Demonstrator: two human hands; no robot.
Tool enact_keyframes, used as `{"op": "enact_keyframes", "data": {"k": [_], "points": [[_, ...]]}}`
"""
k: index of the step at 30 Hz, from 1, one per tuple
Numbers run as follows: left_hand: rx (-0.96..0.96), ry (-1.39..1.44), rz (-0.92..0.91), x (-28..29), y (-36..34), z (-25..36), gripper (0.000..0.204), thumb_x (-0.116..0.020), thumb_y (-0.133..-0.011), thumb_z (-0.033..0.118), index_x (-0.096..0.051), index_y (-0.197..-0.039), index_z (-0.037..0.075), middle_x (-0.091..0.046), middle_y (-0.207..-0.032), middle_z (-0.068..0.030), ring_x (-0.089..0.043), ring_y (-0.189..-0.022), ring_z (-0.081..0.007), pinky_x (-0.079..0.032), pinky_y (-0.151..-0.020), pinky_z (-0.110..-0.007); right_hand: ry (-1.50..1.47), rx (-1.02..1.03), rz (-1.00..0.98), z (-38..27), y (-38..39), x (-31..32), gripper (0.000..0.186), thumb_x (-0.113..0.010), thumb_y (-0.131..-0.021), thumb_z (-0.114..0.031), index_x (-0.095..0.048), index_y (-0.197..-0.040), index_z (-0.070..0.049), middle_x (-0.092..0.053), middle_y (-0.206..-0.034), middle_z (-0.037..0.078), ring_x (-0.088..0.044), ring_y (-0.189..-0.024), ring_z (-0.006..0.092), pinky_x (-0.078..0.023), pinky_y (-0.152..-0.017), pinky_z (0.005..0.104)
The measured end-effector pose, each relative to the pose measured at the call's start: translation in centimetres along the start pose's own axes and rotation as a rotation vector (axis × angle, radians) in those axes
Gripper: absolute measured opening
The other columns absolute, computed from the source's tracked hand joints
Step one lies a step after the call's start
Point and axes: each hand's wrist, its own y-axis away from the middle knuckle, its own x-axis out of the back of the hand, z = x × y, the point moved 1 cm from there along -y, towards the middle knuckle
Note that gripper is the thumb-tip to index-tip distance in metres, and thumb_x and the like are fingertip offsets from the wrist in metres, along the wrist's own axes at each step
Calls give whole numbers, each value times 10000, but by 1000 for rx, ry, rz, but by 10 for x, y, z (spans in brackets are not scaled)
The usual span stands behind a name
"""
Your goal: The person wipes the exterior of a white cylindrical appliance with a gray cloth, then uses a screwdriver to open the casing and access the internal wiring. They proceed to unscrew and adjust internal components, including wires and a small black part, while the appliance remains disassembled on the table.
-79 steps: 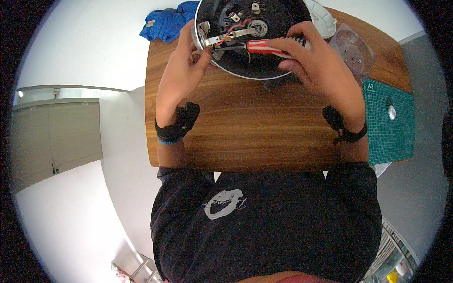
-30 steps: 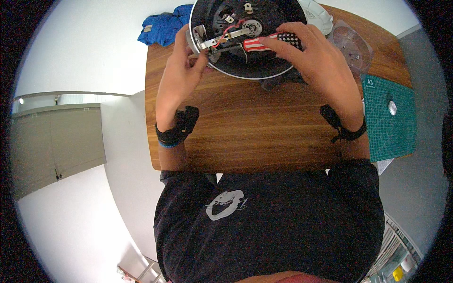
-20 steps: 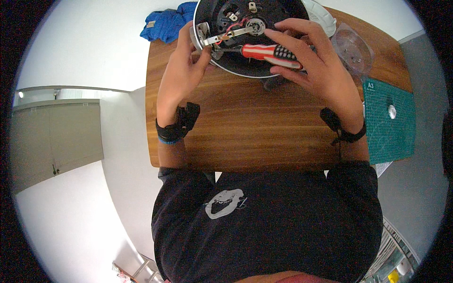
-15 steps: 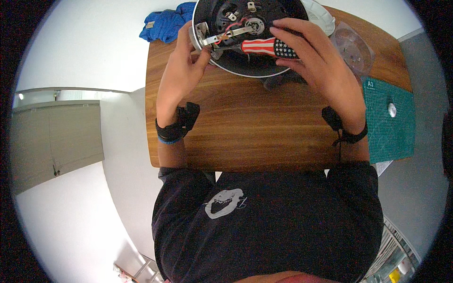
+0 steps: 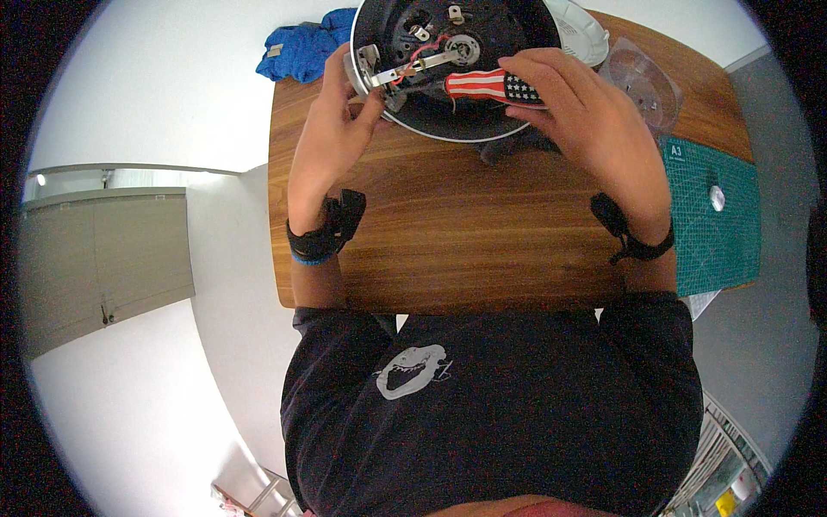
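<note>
A round black housing with a white rim (image 5: 466, 139) lies open at the far edge of the table, with metal tabs, a red wire and a pale metal strip (image 5: 417, 66) inside. My left hand (image 5: 338, 121) is closed on the left side of its rim, thumb and fingers around a small metal bracket (image 5: 368, 62). In my right hand (image 5: 586, 108) is a screwdriver (image 5: 476, 84) with a red-and-white striped handle and a dark, star-dotted end. Its shaft points left toward the bracket; the tip is hard to make out there.
A blue cloth (image 5: 303, 50) lies at the far left of the wooden table (image 5: 465, 224). On the right are a white plastic part (image 5: 582, 33), a clear tray (image 5: 642, 86) with small bits in it, and a green cutting mat (image 5: 719, 246) bearing a small shiny object (image 5: 717, 198).
The screwdriver handle and my right hand have shifted very slightly to the right. My left hand keeps its hold on the housing's edge.
</note>
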Motion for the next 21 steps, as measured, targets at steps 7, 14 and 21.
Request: {"op": "enact_keyframes", "data": {"k": [7,14,21], "points": [[-45,-78,3,1,0,2,608,-639,-1121,66,-335,-1647,93,-792,-1215,-213,-802,-937,-237,-647,-789,-393,29,34,27,0,-1,7,465,-804,-951,-194,-637,-1374,-96,-696,-1284,126,-730,-1139,365,-631,-905,462],[-49,-47,-6,2,1,-1,618,-639,-1109,52,-337,-1647,85,-782,-1246,-205,-795,-963,-228,-642,-801,-385,19,17,3,1,0,-3,476,-802,-955,-206,-633,-1389,-104,-697,-1281,128,-731,-1133,364,-639,-905,460],[-16,-20,-9,1,1,2,618,-640,-1108,50,-342,-1648,90,-781,-1265,-219,-801,-991,-239,-649,-811,-395,6,27,16,0,-1,-3,479,-806,-953,-205,-638,-1390,-100,-699,-1287,127,-730,-1145,362,-638,-914,460]]}}
